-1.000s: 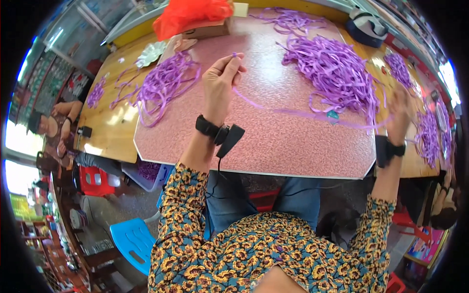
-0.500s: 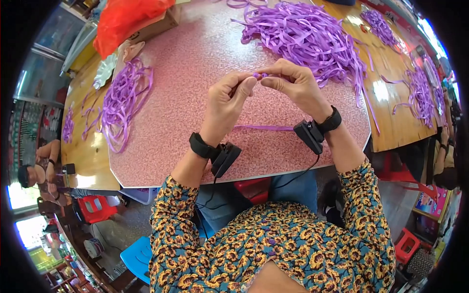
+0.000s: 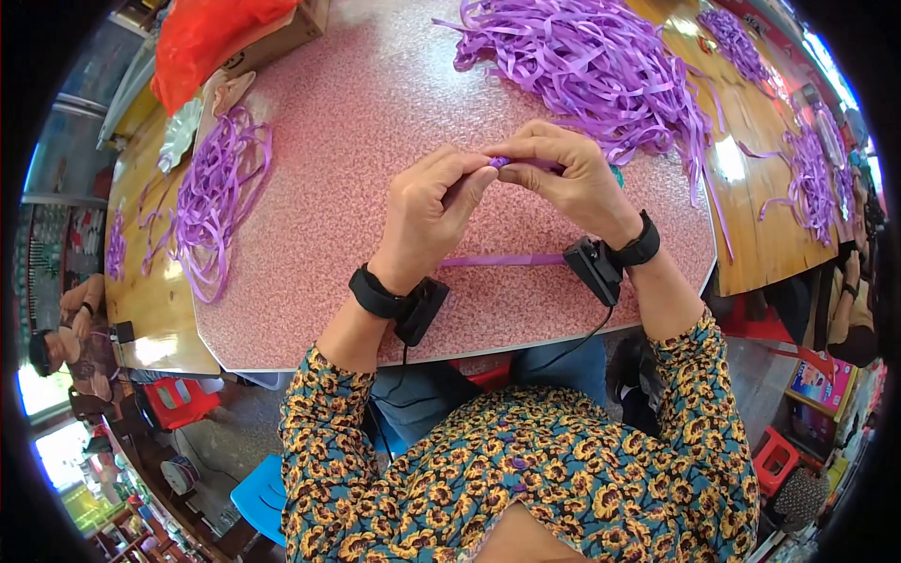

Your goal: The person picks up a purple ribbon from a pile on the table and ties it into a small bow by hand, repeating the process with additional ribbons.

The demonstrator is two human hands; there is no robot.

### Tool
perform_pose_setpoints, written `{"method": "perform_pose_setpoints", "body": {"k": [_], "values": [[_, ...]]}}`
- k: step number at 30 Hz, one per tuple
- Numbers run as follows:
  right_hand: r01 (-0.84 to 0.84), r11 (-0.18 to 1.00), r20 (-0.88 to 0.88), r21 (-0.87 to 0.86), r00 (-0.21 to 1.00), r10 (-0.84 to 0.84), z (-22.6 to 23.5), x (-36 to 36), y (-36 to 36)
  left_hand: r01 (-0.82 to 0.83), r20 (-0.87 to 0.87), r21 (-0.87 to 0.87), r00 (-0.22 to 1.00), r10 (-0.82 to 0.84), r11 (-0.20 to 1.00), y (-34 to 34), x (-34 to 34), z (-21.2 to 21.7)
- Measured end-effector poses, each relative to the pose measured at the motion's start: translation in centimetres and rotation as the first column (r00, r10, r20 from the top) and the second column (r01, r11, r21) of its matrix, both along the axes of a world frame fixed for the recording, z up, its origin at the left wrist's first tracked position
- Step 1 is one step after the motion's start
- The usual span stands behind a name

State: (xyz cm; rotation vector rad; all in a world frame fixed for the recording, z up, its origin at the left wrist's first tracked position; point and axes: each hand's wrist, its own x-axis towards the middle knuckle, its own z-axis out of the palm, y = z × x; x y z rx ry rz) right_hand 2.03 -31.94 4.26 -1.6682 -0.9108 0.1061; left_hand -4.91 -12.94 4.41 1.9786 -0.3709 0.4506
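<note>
Over the pink speckled table [image 3: 357, 141], the left hand [image 3: 427, 211] and right hand [image 3: 563, 174] meet with fingertips pinched on one purple ribbon [image 3: 511, 162], its tail lying on the table beneath the wrists, nearer than the big ribbon heap [image 3: 601, 66].

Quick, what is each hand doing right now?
Left hand: closed, pinching the purple ribbon at its upper end.
Right hand: closed, pinching the same ribbon.
</note>
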Motion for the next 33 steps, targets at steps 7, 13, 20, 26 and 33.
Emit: {"method": "perform_pose_setpoints", "body": {"k": [7,13,20,26,33], "values": [[-0.046,0.998,-0.083,-0.036,0.996,0.043,1.0,-0.3,-0.3,0.005,-0.074,-0.067,0.997,-0.010,0.998,0.6,0.1,-0.1],[-0.043,0.998,-0.576,0.036,0.816,0.056,1.3,-0.7,-0.8,0.076,-0.180,-0.270,0.975,-0.128,0.960,0.7,0.2,-0.8],[-0.021,0.987,-0.734,0.158,0.666,0.132,0.8,-0.4,-1.0,0.170,-0.235,-0.312,0.939,-0.250,0.935,1.1,0.0,-0.8],[-0.063,0.986,-0.705,0.157,0.692,0.157,1.0,-0.6,-0.9,0.240,-0.221,-0.382,0.914,-0.341,0.892,0.9,0.1,-1.3],[-0.069,0.987,-0.728,0.142,0.669,0.151,1.3,-0.9,-0.8,0.279,-0.260,-0.421,0.875,-0.409,0.863,1.1,0.0,-1.2]]}}
